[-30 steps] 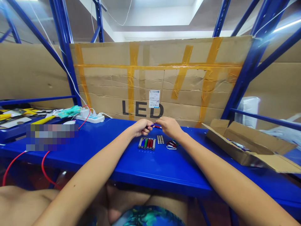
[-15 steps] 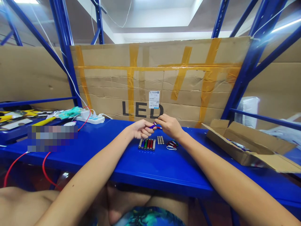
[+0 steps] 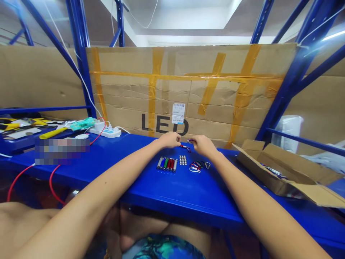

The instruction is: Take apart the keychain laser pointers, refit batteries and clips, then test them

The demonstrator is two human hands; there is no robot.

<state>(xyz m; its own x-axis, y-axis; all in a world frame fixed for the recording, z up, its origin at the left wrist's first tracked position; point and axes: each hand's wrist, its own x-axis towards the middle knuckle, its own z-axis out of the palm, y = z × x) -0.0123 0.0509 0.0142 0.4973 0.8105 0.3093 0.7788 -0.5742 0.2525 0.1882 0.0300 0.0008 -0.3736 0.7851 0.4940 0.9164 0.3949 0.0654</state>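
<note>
My left hand (image 3: 169, 140) and my right hand (image 3: 202, 144) hover over the back of the blue bench (image 3: 151, 187), a little apart, both with fingers curled. My right hand pinches a small purple keychain flashlight (image 3: 189, 141) with a red carabiner (image 3: 185, 146) hanging from it. My left fingertips are pinched just left of it; what they hold is too small to make out. Below the hands lie a row of several small coloured flashlights (image 3: 167, 164), a block of button cells (image 3: 183, 160) and a few carabiners (image 3: 198, 166).
A taped cardboard sheet marked LED (image 3: 188, 93) stands behind the bench. An open cardboard box (image 3: 283, 169) lies at the right. At the left are a white power strip (image 3: 106, 132), red cables (image 3: 54, 180) and tools (image 3: 51, 133). Blue rack posts (image 3: 81, 61) frame the bench.
My hands have drawn slightly apart and shifted toward the back of the bench. The purple flashlight, held by both hands before, now sits at my right fingertips. The view has tilted a little.
</note>
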